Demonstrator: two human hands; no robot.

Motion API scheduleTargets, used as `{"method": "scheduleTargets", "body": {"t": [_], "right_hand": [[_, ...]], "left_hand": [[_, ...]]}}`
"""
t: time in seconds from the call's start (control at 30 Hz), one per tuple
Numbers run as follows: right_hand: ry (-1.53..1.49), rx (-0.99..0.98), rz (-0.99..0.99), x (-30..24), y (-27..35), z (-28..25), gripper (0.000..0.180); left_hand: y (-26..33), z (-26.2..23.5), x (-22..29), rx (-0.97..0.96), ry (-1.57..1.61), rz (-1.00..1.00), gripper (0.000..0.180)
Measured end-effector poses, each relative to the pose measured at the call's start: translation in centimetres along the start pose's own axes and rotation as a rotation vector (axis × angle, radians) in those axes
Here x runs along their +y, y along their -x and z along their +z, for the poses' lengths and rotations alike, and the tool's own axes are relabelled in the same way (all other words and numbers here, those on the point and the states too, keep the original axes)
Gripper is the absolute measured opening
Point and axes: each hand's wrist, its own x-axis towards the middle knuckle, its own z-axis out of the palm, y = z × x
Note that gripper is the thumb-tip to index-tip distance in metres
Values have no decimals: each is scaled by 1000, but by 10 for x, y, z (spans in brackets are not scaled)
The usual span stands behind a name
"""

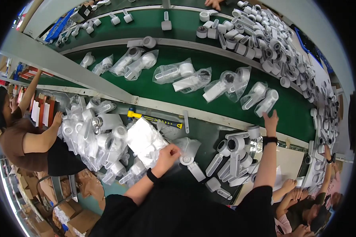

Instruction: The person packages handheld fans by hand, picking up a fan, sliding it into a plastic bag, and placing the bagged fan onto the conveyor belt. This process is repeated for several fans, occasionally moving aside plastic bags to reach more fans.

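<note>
My left hand [168,157] is closed in a pinch at the edge of a clear plastic bag [190,146]. Beside that bag lies a white-grey handheld device [194,170] with a round slotted head and a flat handle; how far the bag covers it is hard to tell. My right hand [270,120] reaches over the green conveyor belt [225,114], fingers apart, at the near end of a bagged device [267,102]. A stack of white plastic bags [146,138] lies left of my left hand.
Bagged devices [91,134] are heaped at left, loose ones [235,152] at right. A yellow-black hammer [154,118] lies below the belt's metal rail [166,107]. More devices [265,43] crowd the far right. A co-worker [27,138] works at left; other people's hands [290,189] show at lower right.
</note>
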Motion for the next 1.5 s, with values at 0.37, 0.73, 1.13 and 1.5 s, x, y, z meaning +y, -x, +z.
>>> {"method": "scheduleTargets", "body": {"t": [0.37,0.73,1.13,1.5], "right_hand": [[202,-812,-324,-140,338,49,57],[-446,-918,612,-169,355,32,37],[-1281,-967,983,-205,383,69,50],[-1184,-954,894,-210,366,23,49]], "left_hand": [[12,-87,44,-66,-479,107,37],[90,-91,3,162,-497,559,53],[60,-90,-29,58,-720,618,24],[81,-80,8,220,-623,482,27]]}}
